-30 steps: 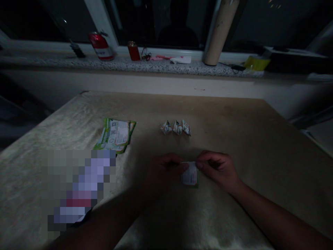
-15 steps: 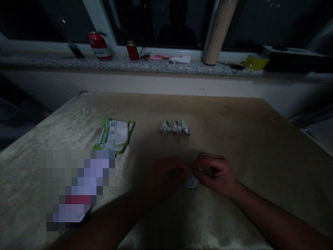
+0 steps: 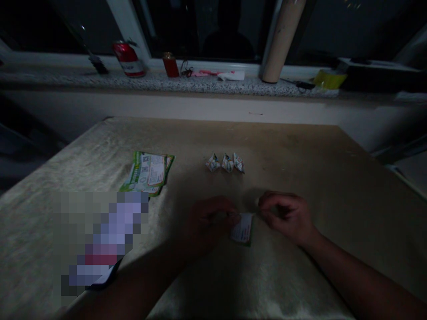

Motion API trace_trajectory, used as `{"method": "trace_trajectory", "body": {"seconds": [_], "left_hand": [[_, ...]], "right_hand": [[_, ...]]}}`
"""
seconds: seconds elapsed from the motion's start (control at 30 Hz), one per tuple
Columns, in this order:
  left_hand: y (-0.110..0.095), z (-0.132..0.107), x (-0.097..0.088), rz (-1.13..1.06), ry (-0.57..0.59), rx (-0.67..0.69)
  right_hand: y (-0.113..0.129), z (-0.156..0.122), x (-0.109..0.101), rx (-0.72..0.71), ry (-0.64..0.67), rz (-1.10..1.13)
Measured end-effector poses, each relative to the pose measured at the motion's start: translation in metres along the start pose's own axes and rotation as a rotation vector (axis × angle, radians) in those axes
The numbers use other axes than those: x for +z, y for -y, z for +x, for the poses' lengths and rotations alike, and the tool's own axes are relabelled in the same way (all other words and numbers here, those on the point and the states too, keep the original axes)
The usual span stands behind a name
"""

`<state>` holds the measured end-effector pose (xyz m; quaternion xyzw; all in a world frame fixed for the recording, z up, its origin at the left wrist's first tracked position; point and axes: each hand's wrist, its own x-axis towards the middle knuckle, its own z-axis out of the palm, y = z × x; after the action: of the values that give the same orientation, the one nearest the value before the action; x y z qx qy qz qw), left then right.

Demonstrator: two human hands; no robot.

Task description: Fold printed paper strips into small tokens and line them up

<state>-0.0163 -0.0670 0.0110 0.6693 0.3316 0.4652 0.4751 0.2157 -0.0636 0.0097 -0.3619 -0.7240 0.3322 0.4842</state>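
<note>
My left hand [image 3: 208, 222] pinches the upper left edge of a small printed packet piece [image 3: 245, 232], white with a green lower border. It hangs low over the table between my hands. Just to its right, my right hand [image 3: 287, 215] has thumb and forefinger pressed together, slightly apart from the packet's top corner. Whether a scrap is between those fingertips is too dark to make out. Farther back, three small twisted or folded printed packets [image 3: 227, 163] lie in a row.
Flat green-and-white packets [image 3: 148, 173] lie on the left of the cloth-covered table [image 3: 300, 155]. A blurred-out phone-like object [image 3: 110, 240] is nearer me. On the windowsill [image 3: 200, 84] stand a red can [image 3: 128, 60], a red jar [image 3: 171, 66] and a cardboard tube [image 3: 282, 44].
My hands, close together at the packet's top edge before, have moved apart. The right hand shifted right, off the packet, and more of the packet shows beside my left fingers.
</note>
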Motion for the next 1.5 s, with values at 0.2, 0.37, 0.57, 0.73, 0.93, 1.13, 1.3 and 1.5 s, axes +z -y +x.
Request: {"method": "trace_trajectory", "body": {"seconds": [0.2, 0.37, 0.57, 0.73, 0.93, 1.13, 1.3, 1.5], "left_hand": [[0.0, -0.001, -0.002, 0.007, -0.05, -0.042], [0.002, 0.0, 0.001, 0.003, -0.005, -0.041], [0.007, -0.002, 0.005, 0.065, -0.005, -0.127], [0.01, -0.003, 0.006, 0.04, -0.072, -0.178], [0.007, -0.001, 0.004, 0.008, -0.056, -0.156], [0.007, -0.001, 0.005, -0.054, -0.055, -0.133], [0.008, -0.002, 0.005, -0.093, -0.068, -0.154], [0.004, 0.0, 0.007, -0.113, -0.12, -0.271]], "right_hand": [[0.002, -0.001, -0.005, 0.02, -0.028, 0.049], [0.006, -0.001, 0.01, -0.024, 0.064, 0.048], [0.007, -0.001, 0.014, -0.057, 0.061, -0.011], [0.01, 0.0, 0.01, -0.085, 0.032, -0.051], [0.008, 0.0, 0.009, -0.104, 0.037, -0.045], [0.01, 0.0, 0.009, -0.097, 0.027, -0.065], [0.011, 0.0, 0.008, -0.069, 0.036, -0.066], [0.012, 0.002, 0.009, -0.003, 0.044, -0.07]]}}
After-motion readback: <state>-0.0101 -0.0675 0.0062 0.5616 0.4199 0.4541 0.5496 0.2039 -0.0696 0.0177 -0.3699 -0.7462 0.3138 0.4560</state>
